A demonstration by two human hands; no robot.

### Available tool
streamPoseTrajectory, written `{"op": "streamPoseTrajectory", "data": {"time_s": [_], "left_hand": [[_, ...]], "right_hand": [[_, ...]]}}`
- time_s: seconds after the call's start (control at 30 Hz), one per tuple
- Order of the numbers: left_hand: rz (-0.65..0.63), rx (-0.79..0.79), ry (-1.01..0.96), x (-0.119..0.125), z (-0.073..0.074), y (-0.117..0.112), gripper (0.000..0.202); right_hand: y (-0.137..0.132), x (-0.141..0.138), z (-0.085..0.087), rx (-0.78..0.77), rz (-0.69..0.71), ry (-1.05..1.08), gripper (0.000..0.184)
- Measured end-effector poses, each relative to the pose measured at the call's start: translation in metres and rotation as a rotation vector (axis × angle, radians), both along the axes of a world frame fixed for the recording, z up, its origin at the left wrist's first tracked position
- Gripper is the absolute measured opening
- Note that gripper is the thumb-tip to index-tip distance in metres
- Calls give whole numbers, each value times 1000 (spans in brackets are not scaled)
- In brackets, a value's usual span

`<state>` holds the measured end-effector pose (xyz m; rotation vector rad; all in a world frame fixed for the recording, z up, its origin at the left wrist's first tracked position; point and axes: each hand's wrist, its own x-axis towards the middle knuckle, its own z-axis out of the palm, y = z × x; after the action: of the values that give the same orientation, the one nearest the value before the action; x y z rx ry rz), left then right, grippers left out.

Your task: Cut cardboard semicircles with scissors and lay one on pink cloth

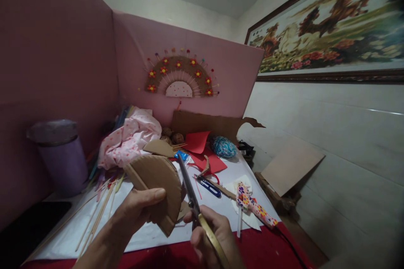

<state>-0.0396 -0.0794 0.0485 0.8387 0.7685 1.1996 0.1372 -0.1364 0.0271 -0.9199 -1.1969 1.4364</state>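
Observation:
My left hand point(139, 206) grips a half-round piece of brown cardboard point(158, 176), thumb on its near face and fingers hidden behind it. In my right hand point(214, 235) is a pair of scissors point(193, 201) with dark blades and a gold-coloured handle, pointing up and away. The blades stand beside the curved right edge of the cardboard; whether they touch it I cannot tell. Behind it lies a smaller half-round cardboard piece point(159, 148). A blue utility knife point(208, 185) and curved cardboard scraps point(206, 164) rest to the right.
Right of my hands lies a flower-patterned glue gun point(252, 204) with a black cord. Blue yarn point(223, 146), red sheets point(197, 141) and dotted pink cloth point(134, 134) sit farther back. Thin sticks point(97, 214) and a purple bin point(61, 159) are left. A decorated fan point(179, 71) hangs on a pink panel.

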Motion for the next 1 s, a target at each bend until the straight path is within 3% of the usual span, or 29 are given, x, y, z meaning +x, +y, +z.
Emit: {"op": "streamPoseTrajectory", "data": {"time_s": [0.13,0.3,0.47,0.57,0.73,1.0], "left_hand": [[-53,58,80,4,-2,-1,24],[-107,180,187,13,-15,-1,31],[-222,269,271,15,-19,0,28],[-163,248,225,18,-11,-3,19],[13,188,-54,27,1,-8,32],[27,87,-141,29,-1,-6,26]], "right_hand": [[9,3,4,10,-117,17,70],[15,8,23,253,-192,-88,57],[18,5,29,337,-276,-209,45],[19,2,30,311,-326,-218,48],[9,-3,29,324,-447,-197,44],[2,-20,9,248,-487,-170,42]]}}
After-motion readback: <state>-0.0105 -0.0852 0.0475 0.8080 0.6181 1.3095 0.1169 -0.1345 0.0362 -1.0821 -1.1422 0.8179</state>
